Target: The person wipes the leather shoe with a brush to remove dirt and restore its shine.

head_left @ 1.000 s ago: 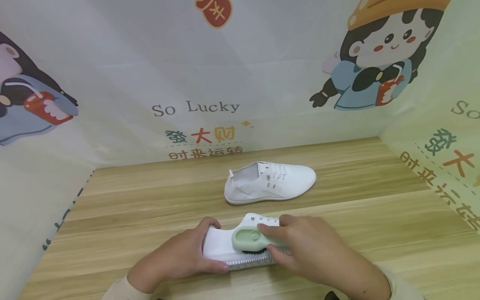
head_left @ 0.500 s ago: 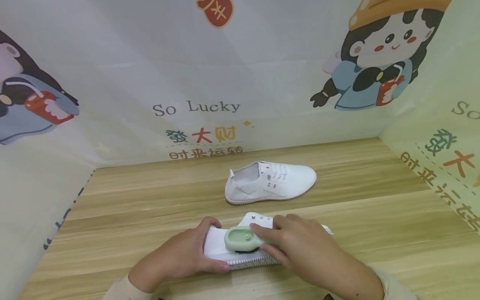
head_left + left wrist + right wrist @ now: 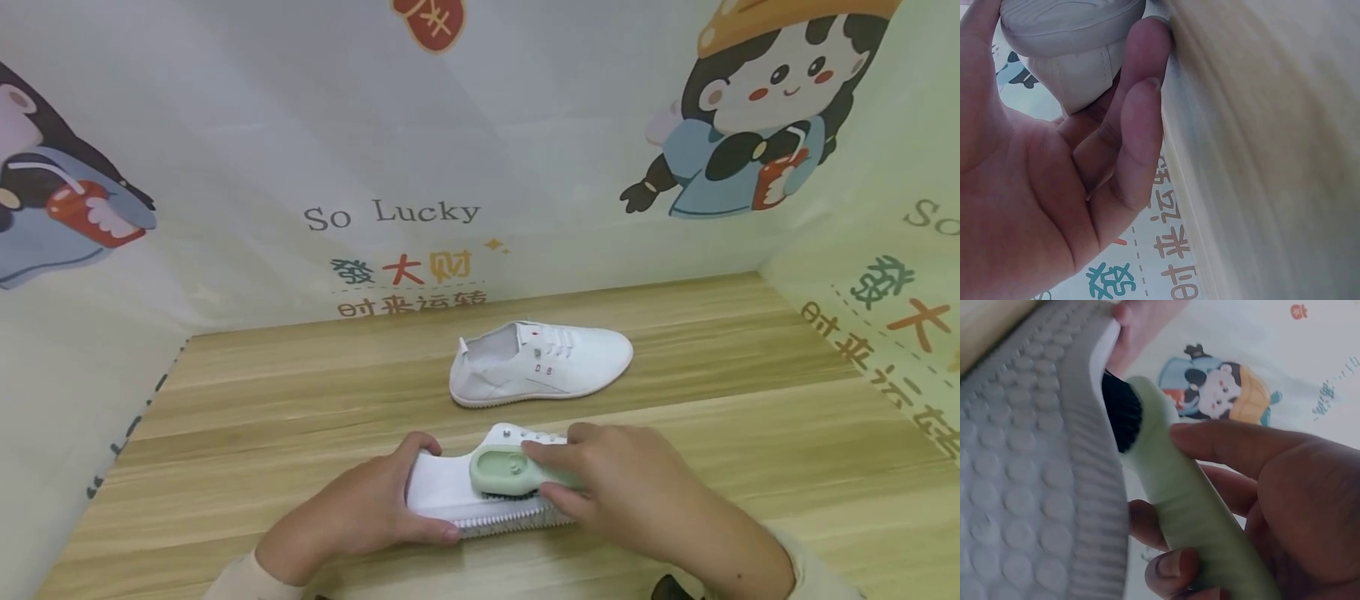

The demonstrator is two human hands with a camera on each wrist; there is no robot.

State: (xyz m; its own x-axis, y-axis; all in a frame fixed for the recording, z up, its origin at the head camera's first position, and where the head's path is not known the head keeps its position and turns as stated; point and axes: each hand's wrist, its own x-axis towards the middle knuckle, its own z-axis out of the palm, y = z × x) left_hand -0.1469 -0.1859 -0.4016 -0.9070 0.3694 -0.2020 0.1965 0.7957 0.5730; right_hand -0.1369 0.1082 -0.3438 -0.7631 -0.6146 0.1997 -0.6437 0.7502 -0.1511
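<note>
A white lace-up shoe (image 3: pixel 438 487) lies tilted on its side at the near edge of the view, its ridged sole edge facing me. My left hand (image 3: pixel 367 508) grips its heel, thumb by the sole and fingers on the far side. In my right hand (image 3: pixel 626 492) is a pale green brush (image 3: pixel 498 471), held by its handle. Its dark bristles (image 3: pixel 1122 412) press against the shoe's side just above the sole in the right wrist view. The toe is hidden behind the right hand. Round studs cover the sole (image 3: pixel 1016 487).
A second white shoe (image 3: pixel 543 367) stands upright behind the first, toe to the right. Both are on a wood-grain tabletop (image 3: pixel 300 400). A printed cloth (image 3: pixel 525 150) with cartoon figures and lettering rises at the back and both sides.
The brush in my right hand slid left toward the heel, then back right along the shoe's side. The left hand and the second shoe have stayed in place.
</note>
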